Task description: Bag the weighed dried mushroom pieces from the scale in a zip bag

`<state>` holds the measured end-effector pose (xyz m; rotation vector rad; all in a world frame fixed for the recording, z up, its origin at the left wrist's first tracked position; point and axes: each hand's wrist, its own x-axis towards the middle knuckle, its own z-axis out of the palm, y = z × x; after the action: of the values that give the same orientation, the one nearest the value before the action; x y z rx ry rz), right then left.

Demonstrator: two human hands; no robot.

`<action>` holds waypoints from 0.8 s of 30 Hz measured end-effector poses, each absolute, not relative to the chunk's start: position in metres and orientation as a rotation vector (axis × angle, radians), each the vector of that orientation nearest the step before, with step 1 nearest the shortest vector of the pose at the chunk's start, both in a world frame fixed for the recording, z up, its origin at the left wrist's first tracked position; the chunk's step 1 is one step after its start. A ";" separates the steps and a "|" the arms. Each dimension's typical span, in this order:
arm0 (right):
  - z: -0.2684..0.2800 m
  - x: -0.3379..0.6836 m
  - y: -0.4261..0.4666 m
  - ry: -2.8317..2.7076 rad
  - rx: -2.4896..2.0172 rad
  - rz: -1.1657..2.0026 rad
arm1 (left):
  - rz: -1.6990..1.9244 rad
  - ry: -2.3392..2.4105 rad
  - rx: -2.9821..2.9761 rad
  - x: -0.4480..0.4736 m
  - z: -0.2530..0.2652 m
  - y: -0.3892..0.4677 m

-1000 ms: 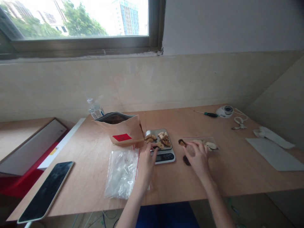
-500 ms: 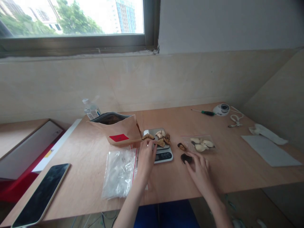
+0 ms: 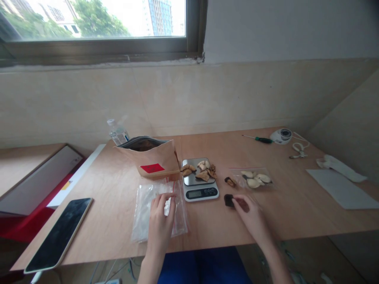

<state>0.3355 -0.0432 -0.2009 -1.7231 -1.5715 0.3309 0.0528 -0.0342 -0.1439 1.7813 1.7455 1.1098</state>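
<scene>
Crinkly clear bags [image 3: 156,209] under left hand [image 3: 161,221]; right hand [image 3: 251,217] touches dark chunk [image 3: 229,200].

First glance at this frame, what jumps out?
The small kitchen scale at the table's centre, loaded with dried mushroom pieces, with an open brown paper bag just left of it. In front, the left hand rests on a stack of clear zip bags, while the right hand touches a dark mushroom piece.

The scale's display [image 3: 200,193] is too small to read. The right hand [image 3: 251,217] covers part of a dark piece [image 3: 228,200] at its ten o'clock. The phone [image 3: 59,233] is cut off at its seven-o'clock corner.
</scene>
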 end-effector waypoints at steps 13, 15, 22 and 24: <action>-0.151 0.239 0.043 -1.758 -1.418 0.259 | 1.011 1.677 1.725 0.045 -0.155 -0.053; -0.152 0.230 0.049 -1.827 -1.451 0.146 | 1.008 1.677 1.723 0.043 -0.156 -0.053; -0.159 0.242 0.033 -1.747 -1.462 0.012 | 0.998 1.687 1.682 0.038 -0.162 -0.055; -0.162 0.253 0.025 -1.710 -1.457 0.028 | 0.992 1.687 1.668 0.038 -0.162 -0.055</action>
<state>0.2527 0.0250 -0.1616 -1.4572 -1.7095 0.0282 0.0383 -0.0548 -0.1619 1.6681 1.6869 0.9916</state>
